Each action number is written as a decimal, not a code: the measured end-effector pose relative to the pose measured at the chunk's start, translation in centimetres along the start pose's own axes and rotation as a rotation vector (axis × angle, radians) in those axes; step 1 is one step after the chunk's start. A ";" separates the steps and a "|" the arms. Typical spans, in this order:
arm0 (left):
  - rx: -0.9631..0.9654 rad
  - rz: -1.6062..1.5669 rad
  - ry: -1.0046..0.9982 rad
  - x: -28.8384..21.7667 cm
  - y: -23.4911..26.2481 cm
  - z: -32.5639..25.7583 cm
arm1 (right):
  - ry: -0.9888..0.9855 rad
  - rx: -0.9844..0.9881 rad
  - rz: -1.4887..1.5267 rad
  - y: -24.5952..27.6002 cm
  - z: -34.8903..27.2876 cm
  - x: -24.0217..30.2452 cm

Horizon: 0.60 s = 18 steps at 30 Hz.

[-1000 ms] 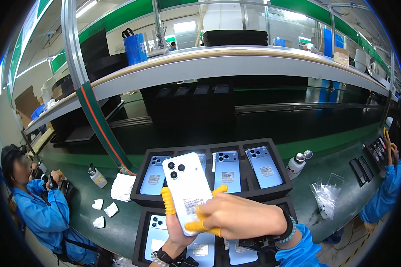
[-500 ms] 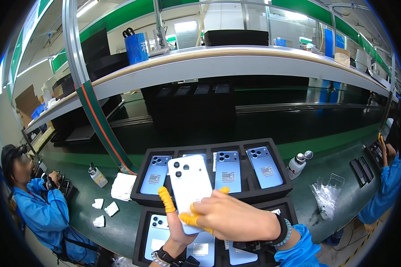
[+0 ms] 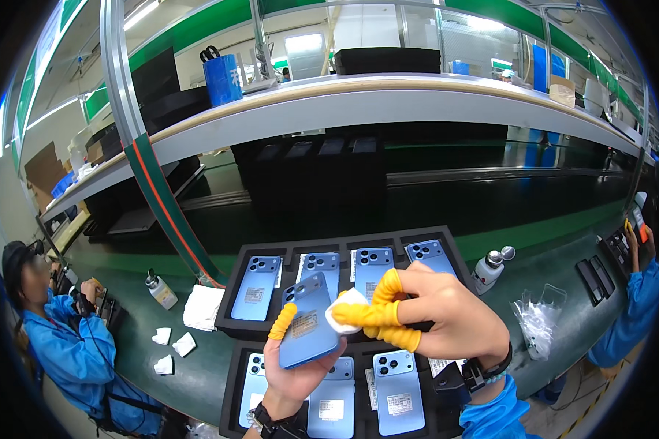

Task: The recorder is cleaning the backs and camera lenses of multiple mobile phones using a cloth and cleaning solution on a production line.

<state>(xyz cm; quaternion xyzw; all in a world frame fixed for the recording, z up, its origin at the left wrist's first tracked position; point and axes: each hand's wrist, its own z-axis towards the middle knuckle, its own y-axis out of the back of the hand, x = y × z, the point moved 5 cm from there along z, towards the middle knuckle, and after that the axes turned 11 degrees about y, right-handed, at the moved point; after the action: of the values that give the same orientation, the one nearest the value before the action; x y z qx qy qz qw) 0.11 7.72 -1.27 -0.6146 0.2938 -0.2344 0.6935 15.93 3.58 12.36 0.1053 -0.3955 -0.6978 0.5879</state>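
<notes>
My left hand (image 3: 291, 379), a yellow cot on its thumb, holds a blue smartphone (image 3: 309, 340) tilted, with its back and printed label showing. Close to the phone's right edge, my right hand (image 3: 450, 311) pinches a folded white wipe (image 3: 346, 301) between fingers in yellow cots; whether the wipe touches the phone I cannot tell. Beneath lie two black foam trays, the far tray (image 3: 233, 324) and the near tray (image 3: 232, 377). Both hold more blue phones, backs up, such as one phone (image 3: 399, 399) at the near right. My right hand partly covers the far right phone (image 3: 427, 252).
Left of the trays are a white cloth stack (image 3: 202, 307), several crumpled wipes (image 3: 184, 343) and a dispenser bottle (image 3: 160, 290). To the right stand a silver-capped bottle (image 3: 489, 271) and a clear plastic bag (image 3: 536, 329). Co-workers in blue, one person (image 3: 62, 344) at left, sit either side.
The held phone has tilted, so glare has left its back. My right hand has moved right and up off the phone's lower part, and the white wipe now shows in its fingers.
</notes>
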 end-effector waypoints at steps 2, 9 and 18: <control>-0.022 0.062 0.023 0.1 0.4 0.1 | 0.011 -0.022 -0.011 0.0 0.1 0.1; -0.156 0.311 -0.002 0.8 0.6 0.4 | 0.013 -0.042 -0.036 -0.2 0.3 0.1; -0.375 0.955 -0.048 1.9 1.6 -0.1 | 0.003 -0.043 -0.070 -0.1 0.2 -0.1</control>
<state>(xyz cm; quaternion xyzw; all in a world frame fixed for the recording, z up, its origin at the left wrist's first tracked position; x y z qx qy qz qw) 1.37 6.59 -3.10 -0.5310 0.5628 0.1795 0.6075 15.78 3.72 12.40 0.1075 -0.3755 -0.7262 0.5657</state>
